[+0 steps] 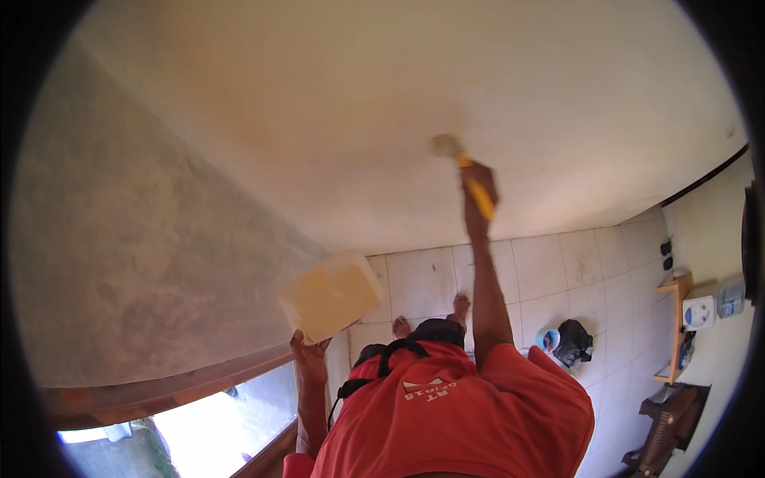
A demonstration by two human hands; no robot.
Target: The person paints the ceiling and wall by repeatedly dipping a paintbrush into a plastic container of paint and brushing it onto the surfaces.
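Observation:
My right hand (478, 185) grips a paintbrush (476, 191) by its yellow handle, with the blurred bristle end raised against the cream wall (374, 103) in front of me; whether it touches cannot be made out. My left hand (309, 350) holds a shallow, pale rectangular plastic container (351, 271) from below, with cream-coloured paint inside. The container is beside the mottled grey wall (143, 239) on my left. My bare feet (460, 304) stand on the tiled floor (562, 259) below.
A bright doorway or window (199, 422) with a wooden frame lies at lower left. On the right are a blue bucket (547, 340), a black bag (572, 342), a wooden shelf (671, 334), a water dispenser (698, 313) with bottle (731, 299), brown furniture (661, 422) and dark footwear (666, 255).

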